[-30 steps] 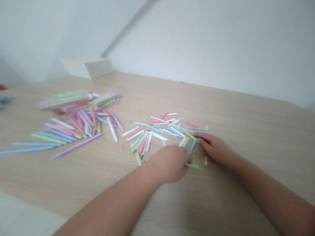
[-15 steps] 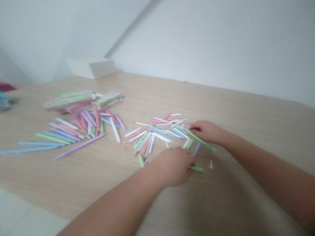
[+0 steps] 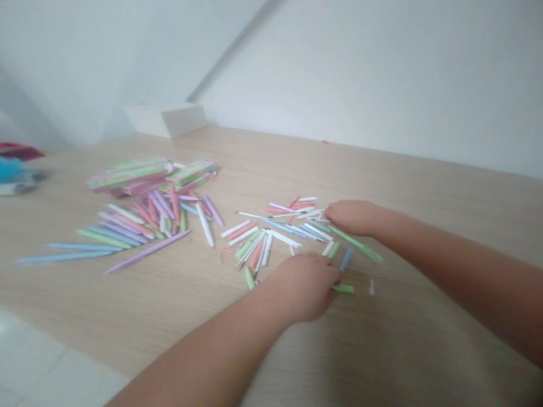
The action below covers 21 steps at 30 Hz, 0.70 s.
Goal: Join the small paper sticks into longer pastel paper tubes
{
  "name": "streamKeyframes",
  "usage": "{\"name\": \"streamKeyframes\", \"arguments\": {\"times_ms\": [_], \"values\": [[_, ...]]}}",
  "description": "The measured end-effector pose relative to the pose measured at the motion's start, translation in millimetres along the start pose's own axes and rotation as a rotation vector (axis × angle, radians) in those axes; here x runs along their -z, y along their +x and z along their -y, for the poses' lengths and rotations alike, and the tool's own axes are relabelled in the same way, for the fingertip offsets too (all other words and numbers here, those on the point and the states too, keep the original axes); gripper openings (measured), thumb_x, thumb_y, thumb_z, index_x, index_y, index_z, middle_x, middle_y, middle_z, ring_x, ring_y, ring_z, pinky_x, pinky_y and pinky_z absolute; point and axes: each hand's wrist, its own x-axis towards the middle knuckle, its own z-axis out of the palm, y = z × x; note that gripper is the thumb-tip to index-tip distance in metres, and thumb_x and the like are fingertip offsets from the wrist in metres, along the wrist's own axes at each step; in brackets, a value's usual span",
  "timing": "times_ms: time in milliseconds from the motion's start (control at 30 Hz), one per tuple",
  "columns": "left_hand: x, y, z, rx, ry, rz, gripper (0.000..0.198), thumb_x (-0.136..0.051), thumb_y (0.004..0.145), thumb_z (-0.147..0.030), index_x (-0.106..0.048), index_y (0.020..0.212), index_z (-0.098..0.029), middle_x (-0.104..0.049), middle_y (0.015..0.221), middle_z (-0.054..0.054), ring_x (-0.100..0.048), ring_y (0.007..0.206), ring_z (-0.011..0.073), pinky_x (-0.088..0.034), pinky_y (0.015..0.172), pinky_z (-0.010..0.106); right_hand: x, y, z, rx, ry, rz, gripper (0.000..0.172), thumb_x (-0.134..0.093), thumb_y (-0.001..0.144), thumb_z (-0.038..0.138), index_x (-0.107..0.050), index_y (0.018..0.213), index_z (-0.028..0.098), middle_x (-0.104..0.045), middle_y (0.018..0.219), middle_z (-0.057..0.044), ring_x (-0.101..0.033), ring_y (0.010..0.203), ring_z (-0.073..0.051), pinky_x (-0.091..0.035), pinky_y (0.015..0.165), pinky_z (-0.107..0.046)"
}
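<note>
Since a moment ago my right hand (image 3: 352, 217) has slid further up the table, away from the blue pen barrel (image 3: 346, 259), and the long green pen barrel (image 3: 355, 244) now angles out just below my palm, its far end further right than before. My fingers are curled together and down, and I can't tell from this view whether they are pinching anything or whether that barrel is in my grip. My left hand (image 3: 305, 285) stays almost where it was, knuckles up and fingers bent over the near edge of the loose heap of pen parts (image 3: 271, 232). Those fingers are hidden too, so I can't tell if they are closed on something. A short green pen piece (image 3: 343, 288) pokes out just beyond them, and a small white pen piece (image 3: 371, 287) lies alone to its right. All of this sits on the wooden table (image 3: 382, 169), with long pastel pens (image 3: 144, 223) fanned out further left. Beyond those, green-and-pink cardboard packs (image 3: 150, 175) lie piled together, with loose pens against them, and I can't see what is inside. A white box (image 3: 165, 120) sits at the far edge against the wall, its contents hidden.
</note>
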Motion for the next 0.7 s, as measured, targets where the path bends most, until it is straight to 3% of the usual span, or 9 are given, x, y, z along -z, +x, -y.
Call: {"name": "streamKeyframes", "arguments": {"times_ms": [233, 400, 567, 700], "values": [[0.1, 1, 1, 0.017, -0.030, 0.009, 0.018, -0.056, 0.090, -0.031, -0.069, 0.093, -0.020, -0.071, 0.095, 0.006, -0.068, 0.094, 0.0263, -0.054, 0.083, 0.037, 13, 3, 6, -0.007, -0.069, 0.088, 0.026, -0.059, 0.087, 0.030, -0.078, 0.098, 0.014, -0.077, 0.097, -0.021, -0.073, 0.084, -0.033, -0.051, 0.068, -0.038], [0.6, 1, 0, 0.020, -0.029, 0.017, 0.017, -0.057, 0.090, -0.031, -0.069, 0.092, -0.019, -0.071, 0.097, 0.006, -0.068, 0.095, 0.0271, -0.054, 0.083, 0.038, 5, 5, 0, -0.056, -0.036, 0.088, 0.028, -0.057, 0.087, 0.032, -0.076, 0.097, 0.015, -0.077, 0.097, -0.021, -0.073, 0.082, -0.034, -0.049, 0.064, -0.038], [-1.2, 2, 2, 0.010, -0.011, 0.003, 0.019, -0.056, 0.090, -0.032, -0.070, 0.095, -0.019, -0.071, 0.096, 0.007, -0.068, 0.094, 0.0269, -0.055, 0.082, 0.038, -9, 2, -3, -0.129, 0.064, 0.019, 0.032, -0.046, 0.095, 0.033, -0.068, 0.110, 0.015, -0.077, 0.098, -0.020, -0.072, 0.079, -0.031, -0.044, 0.061, -0.034], [-3.9, 2, 2, 0.009, -0.007, -0.012, 0.022, -0.057, 0.090, -0.034, -0.071, 0.101, -0.020, -0.071, 0.099, 0.008, -0.068, 0.097, 0.0274, -0.055, 0.084, 0.038, -12, 4, 0, -0.191, 0.143, -0.131, 0.038, -0.033, 0.102, 0.031, -0.061, 0.118, 0.013, -0.075, 0.101, -0.019, -0.070, 0.083, -0.028, -0.042, 0.064, -0.033]]}}
